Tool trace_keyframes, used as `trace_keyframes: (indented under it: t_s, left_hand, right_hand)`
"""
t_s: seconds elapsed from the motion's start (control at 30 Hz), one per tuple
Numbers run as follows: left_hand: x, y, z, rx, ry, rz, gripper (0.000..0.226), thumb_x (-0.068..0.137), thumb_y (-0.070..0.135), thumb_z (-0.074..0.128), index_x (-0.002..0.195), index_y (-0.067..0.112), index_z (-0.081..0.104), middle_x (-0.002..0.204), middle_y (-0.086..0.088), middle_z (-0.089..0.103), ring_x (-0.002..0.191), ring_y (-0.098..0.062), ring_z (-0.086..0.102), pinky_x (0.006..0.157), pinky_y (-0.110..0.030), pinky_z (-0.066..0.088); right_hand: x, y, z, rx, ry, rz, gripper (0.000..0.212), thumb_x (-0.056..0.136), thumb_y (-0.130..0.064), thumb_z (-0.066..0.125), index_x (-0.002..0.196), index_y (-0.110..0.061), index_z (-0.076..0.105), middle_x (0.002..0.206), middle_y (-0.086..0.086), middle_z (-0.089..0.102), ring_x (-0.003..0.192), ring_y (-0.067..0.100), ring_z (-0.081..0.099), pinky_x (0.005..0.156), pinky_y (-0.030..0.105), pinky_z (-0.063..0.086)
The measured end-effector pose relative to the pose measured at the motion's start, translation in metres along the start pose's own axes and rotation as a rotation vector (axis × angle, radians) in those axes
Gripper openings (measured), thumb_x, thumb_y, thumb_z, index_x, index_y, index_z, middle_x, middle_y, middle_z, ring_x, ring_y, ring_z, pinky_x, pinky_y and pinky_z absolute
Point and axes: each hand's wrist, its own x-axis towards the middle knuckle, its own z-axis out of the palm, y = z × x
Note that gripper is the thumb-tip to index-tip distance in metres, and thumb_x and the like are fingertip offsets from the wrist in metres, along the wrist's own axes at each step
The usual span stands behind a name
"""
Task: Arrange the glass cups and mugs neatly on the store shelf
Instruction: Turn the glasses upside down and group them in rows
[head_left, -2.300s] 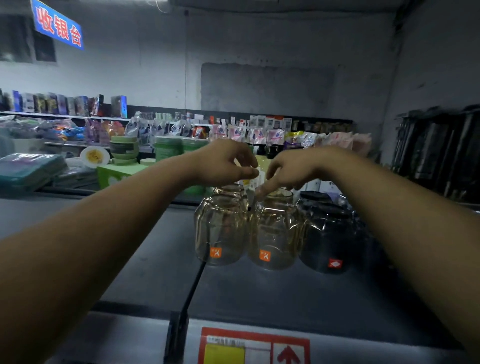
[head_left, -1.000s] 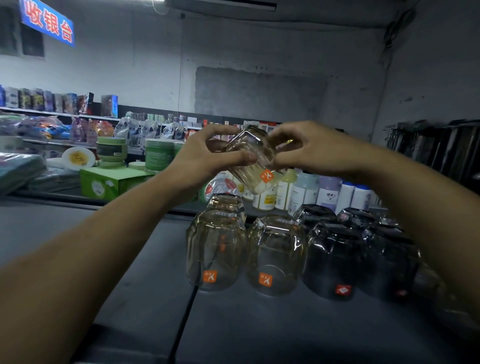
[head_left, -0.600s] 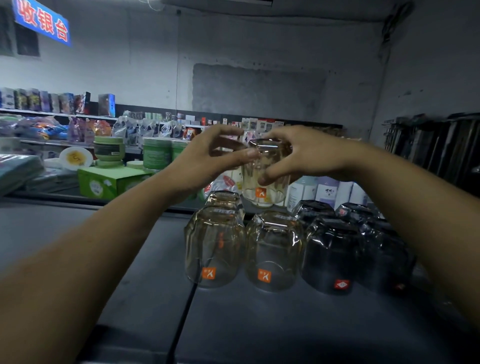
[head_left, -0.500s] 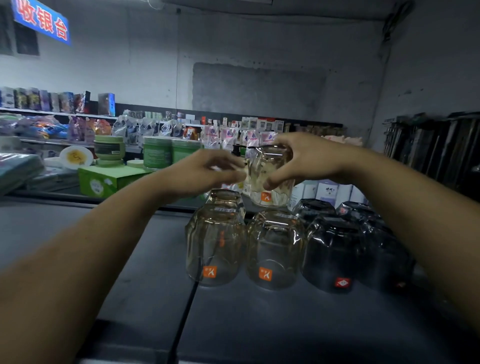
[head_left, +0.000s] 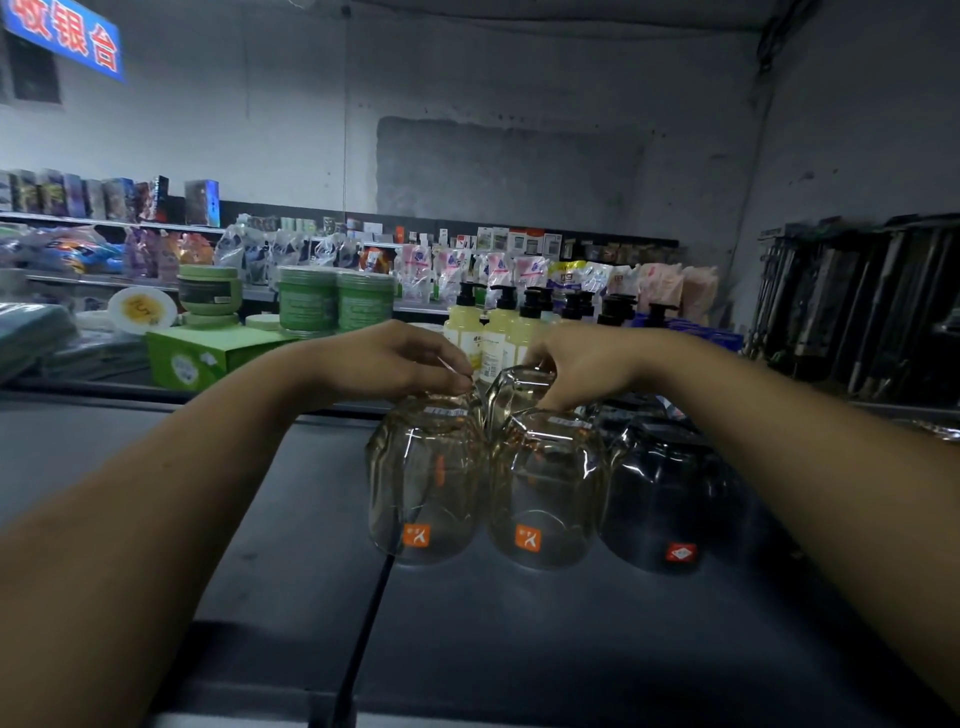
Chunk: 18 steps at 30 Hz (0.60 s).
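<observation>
Two amber glass cups stand upside down at the front of the dark shelf top (head_left: 519, 639), one on the left (head_left: 423, 478) and one on the right (head_left: 543, 488), each with an orange sticker. A dark smoked glass cup (head_left: 667, 499) stands to their right, with more dark cups behind it. My right hand (head_left: 582, 364) grips a third amber cup (head_left: 511, 389) and holds it down in the back row behind the front pair. My left hand (head_left: 400, 361) hovers over the left rear cup, its fingers curled close together; what they touch is hidden.
Beyond the shelf edge stand pump bottles (head_left: 498, 322), green tubs (head_left: 332, 299) and a green box (head_left: 208, 353). Dark hanging goods (head_left: 857, 301) fill the right side. A seam (head_left: 363, 623) splits the shelf top.
The amber cup that both hands held up in the air has come down into the back row behind the front cups. My left hand has let go of it and moved to the left.
</observation>
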Motion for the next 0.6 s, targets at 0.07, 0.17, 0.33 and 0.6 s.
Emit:
trace_keyframes:
  t_s: [0.07,0.17,0.33,0.6]
  left_hand:
    - [0.0,0.0,0.0,-0.001,-0.007,-0.003,0.023,0.088,0.033,0.075,0.109,0.022,0.076,0.113,-0.006,0.075,0.115,-0.034,0.066,0.106,-0.06,0.046]
    - [0.001,0.0,-0.001,0.014,-0.019,-0.007,0.027,0.085,0.04,0.078,0.108,0.026,0.076,0.113,-0.005,0.075,0.115,-0.034,0.065,0.106,-0.061,0.046]
    - [-0.003,0.012,-0.005,0.07,-0.06,-0.055,0.031,0.087,0.039,0.075,0.114,0.024,0.073,0.114,-0.004,0.074,0.109,-0.029,0.069,0.093,-0.047,0.058]
    - [-0.055,0.031,-0.013,0.113,-0.086,-0.005,0.049,0.082,0.054,0.064,0.13,0.041,0.062,0.126,0.034,0.063,0.119,0.012,0.057,0.1,-0.017,0.044]
  right_hand:
    - [0.002,0.002,0.005,-0.009,-0.029,-0.003,0.041,0.088,-0.02,0.075,0.126,-0.009,0.064,0.115,0.005,0.069,0.1,0.018,0.066,0.094,0.036,0.055]
    - [0.005,0.004,0.01,-0.002,-0.045,-0.007,0.037,0.089,-0.02,0.074,0.124,-0.012,0.065,0.113,0.004,0.07,0.101,0.02,0.067,0.097,0.041,0.055]
    - [-0.006,0.001,-0.003,0.0,-0.068,-0.011,0.053,0.092,-0.036,0.072,0.138,-0.014,0.057,0.134,0.0,0.061,0.117,0.018,0.059,0.106,0.038,0.048]
    - [-0.08,-0.003,-0.023,0.239,0.073,-0.112,0.076,0.08,-0.064,0.063,0.146,-0.028,0.05,0.149,-0.013,0.052,0.132,0.002,0.051,0.114,0.033,0.041]
